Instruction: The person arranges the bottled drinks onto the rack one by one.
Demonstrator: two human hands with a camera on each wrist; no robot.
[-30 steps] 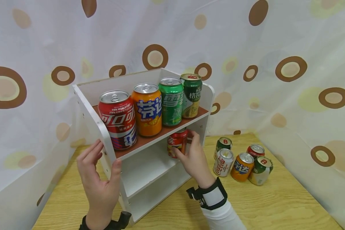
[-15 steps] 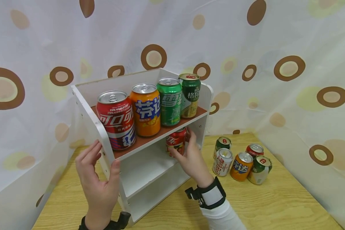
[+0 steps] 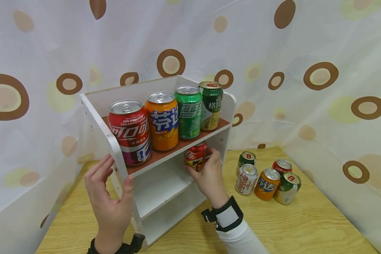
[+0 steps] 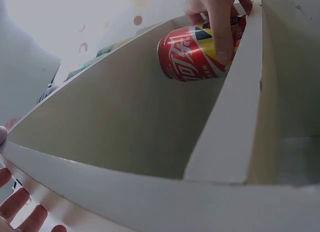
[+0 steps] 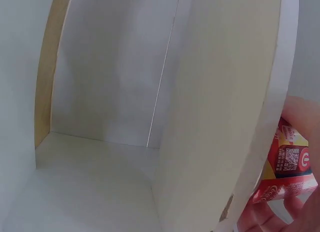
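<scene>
My right hand [image 3: 209, 174] grips a red cola can [image 3: 195, 157] on the middle level of the white shelf unit [image 3: 165, 178], near its right end. In the left wrist view the fingers wrap the lower part of that can [image 4: 187, 54]; the right wrist view shows its QR code side [image 5: 291, 159] beside the shelf board. My left hand [image 3: 109, 197] has its fingers extended, with fingertips at the unit's left side panel. On the top level stand a red cola can [image 3: 130, 132], an orange Fanta can [image 3: 162, 121], a green Sprite can [image 3: 188, 113] and a dark green can [image 3: 211, 106].
Right of the unit on the wooden table [image 3: 308, 222] stand several small cans, among them a white Coca-Cola can [image 3: 246, 180], an orange can [image 3: 267, 185] and a green-and-white can [image 3: 287, 188]. A patterned curtain [image 3: 190, 42] hangs behind.
My right hand has shifted slightly lower and left around the cola can, and the can has turned a little. My left hand stays at the side panel.
</scene>
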